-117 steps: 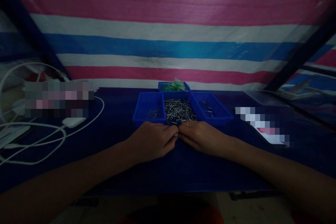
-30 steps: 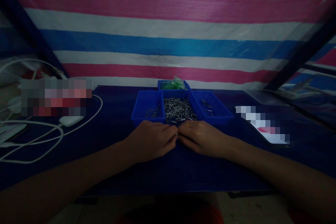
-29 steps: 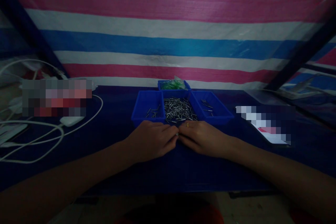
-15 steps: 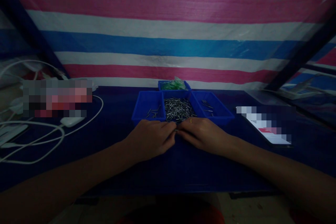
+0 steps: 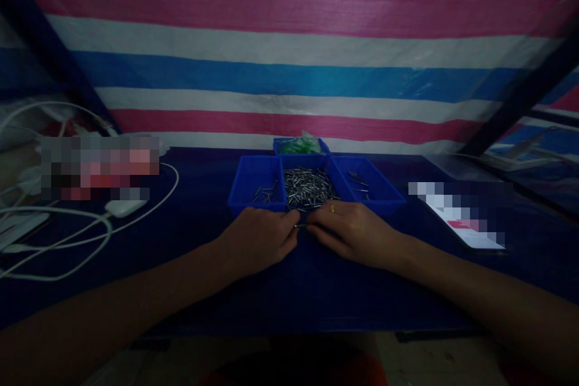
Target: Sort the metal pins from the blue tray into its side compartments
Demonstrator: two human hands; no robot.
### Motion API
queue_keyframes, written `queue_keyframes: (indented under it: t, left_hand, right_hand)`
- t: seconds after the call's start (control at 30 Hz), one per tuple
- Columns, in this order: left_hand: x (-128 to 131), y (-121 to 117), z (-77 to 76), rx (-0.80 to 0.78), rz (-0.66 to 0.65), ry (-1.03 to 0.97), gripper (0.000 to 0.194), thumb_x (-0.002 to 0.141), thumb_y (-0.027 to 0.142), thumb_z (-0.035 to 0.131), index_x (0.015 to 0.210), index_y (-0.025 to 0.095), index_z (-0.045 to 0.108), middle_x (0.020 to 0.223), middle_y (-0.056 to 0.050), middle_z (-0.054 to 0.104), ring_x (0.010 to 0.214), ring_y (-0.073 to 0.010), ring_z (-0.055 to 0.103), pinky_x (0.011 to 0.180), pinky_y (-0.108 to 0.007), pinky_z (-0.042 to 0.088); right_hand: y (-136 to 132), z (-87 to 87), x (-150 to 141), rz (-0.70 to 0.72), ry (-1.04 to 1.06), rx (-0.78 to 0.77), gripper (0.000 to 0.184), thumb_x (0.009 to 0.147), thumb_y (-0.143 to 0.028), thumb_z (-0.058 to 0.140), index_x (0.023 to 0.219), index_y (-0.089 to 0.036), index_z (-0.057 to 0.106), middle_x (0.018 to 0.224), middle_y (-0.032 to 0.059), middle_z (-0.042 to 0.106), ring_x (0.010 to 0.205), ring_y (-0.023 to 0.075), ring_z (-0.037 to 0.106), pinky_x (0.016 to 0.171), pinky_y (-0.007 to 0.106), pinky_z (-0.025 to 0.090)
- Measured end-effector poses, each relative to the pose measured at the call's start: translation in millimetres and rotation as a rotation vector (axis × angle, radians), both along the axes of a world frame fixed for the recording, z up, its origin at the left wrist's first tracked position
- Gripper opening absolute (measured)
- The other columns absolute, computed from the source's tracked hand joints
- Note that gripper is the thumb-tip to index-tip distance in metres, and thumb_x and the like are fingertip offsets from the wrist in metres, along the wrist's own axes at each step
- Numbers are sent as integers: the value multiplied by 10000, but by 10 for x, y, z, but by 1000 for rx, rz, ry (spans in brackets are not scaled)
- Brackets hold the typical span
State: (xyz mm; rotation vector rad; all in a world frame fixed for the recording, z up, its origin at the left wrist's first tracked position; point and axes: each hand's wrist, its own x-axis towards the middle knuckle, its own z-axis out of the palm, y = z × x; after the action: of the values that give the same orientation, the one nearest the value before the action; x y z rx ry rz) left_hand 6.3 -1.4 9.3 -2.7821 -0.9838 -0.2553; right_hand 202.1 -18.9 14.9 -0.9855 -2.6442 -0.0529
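Observation:
Between the fingertips of both hands lies a thin metal pin (image 5: 300, 226), a short shiny length of it showing in the gap. My left hand (image 5: 260, 238) pinches one end and my right hand (image 5: 350, 229), with a gold-coloured ring, pinches the other. Just beyond the hands, a blue middle bin (image 5: 305, 161) holds a heap of similar small metal pins (image 5: 310, 187). The left blue bin (image 5: 256, 172) and the right blue bin (image 5: 371, 178) each contain several loose pins. Finer detail on the held pin is too small to make out.
Behind the bins, another blue bin (image 5: 278, 146) carries green items in clear plastic (image 5: 302, 145). A lit phone (image 5: 461, 223) lies right on the blue table (image 5: 307, 295). White cables (image 5: 108, 232) and a white adapter (image 5: 124, 208) occupy the left. A striped sheet (image 5: 289, 78) hangs behind.
My hands have drawn slightly apart, my left fingertips shifting left, so more of the metal pin shows between them. The bins look the same.

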Motion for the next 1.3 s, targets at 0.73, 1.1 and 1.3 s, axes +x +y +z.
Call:
queue_keyframes:
  t: [0.73, 1.1, 1.3]
  left_hand:
    - [-16, -2, -18, 159, -272, -108, 177, 875, 256, 366, 785, 170, 492, 611, 29, 575, 545, -116, 553, 468, -217, 342]
    - [-76, 2, 64, 268, -217, -31, 77, 837, 205, 417, 848, 177, 488, 622, 32, 572, 563, -134, 568, 473, -230, 369]
    - [-61, 8, 108, 176, -202, 92, 67, 838, 215, 435, 790, 182, 468, 611, 36, 569, 529, -134, 572, 437, -226, 357]
  right_hand:
    - [34, -47, -2, 12, -38, -157, 137, 862, -222, 401, 793, -146, 491, 706, 17, 520, 644, 115, 497, 610, 237, 379]
    - [27, -4, 19, 6, 18, -68, 192, 880, -248, 376, 810, -141, 520, 696, 23, 537, 611, 105, 492, 579, 222, 375]
    - [-3, 36, 9, 75, 121, 60, 270, 905, -255, 332, 841, -120, 556, 701, 43, 551, 641, 116, 486, 609, 232, 392]
